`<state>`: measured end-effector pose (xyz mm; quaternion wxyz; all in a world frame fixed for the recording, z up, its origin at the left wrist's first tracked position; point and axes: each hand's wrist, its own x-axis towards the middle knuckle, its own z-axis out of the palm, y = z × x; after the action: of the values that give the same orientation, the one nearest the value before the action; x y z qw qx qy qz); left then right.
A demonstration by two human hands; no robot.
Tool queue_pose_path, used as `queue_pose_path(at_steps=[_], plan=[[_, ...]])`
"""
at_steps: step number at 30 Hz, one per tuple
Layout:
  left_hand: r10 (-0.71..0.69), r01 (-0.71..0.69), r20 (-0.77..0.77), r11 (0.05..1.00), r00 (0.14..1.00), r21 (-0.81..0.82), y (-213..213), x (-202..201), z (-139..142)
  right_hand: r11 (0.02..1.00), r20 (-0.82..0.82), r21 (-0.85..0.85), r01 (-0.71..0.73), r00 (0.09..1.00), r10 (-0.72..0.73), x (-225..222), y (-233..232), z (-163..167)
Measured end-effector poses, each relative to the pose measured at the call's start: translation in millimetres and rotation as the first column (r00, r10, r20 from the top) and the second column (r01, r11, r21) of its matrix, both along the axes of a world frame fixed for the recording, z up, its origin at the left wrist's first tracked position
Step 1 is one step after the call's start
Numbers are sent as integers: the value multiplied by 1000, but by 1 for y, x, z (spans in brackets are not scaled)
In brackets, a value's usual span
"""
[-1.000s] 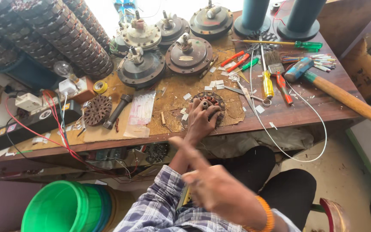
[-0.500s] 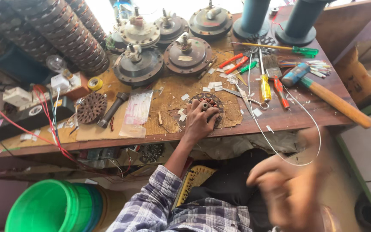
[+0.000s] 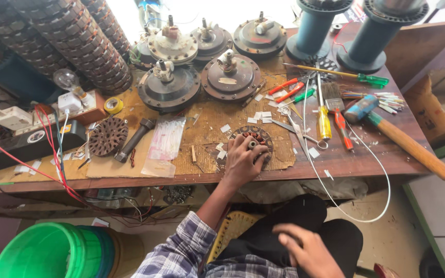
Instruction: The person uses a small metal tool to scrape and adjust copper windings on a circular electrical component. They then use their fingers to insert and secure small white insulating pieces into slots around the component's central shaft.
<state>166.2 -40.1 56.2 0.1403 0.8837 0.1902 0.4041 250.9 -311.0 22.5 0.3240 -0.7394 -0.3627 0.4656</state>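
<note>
One green bucket [image 3: 42, 255], contents unclear; left hand [image 3: 243, 160] grips stator [image 3: 256, 138].

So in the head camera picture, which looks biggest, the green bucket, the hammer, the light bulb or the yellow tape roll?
1. Green bucket, though it sits nearest the camera and is cut off.
2. Hammer.
3. Light bulb.
4. Yellow tape roll.

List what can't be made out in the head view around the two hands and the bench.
- Stator core: near half hidden under the left hand; how the grip sits on it is unclear.
- Right hand: on the lap, blurred, partly cut by the bottom edge; cannot tell whether it holds anything.
- Two blue spools: tops cut by the top edge.
- Paper scraps: too small to read.
- Green bucket: cut by the bottom edge.
</note>
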Motion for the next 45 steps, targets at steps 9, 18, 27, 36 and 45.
queue_pose_path(at_steps=[9,18,27,36,45], plan=[[-9,10,-11,1000,1000,13,11,4,-2,995,-354,61,80,934,-53,17,5,-37],[-18,17,-38,1000,999,-19,13,7,1,998,-176,31,-59,982,64,-14,34,-35],[-17,17,1,1000,1000,-1,14,9,0,999,-45,-48,13,999,-15,2,20,-54],[-20,19,-53,1000,998,-17,13,21,-10,964,121,-215,153,984,-129,6,11,-47],[-15,14,-55,1000,998,-7,16,22,-13,948,75,-222,228,973,-216,18,3,-55]])
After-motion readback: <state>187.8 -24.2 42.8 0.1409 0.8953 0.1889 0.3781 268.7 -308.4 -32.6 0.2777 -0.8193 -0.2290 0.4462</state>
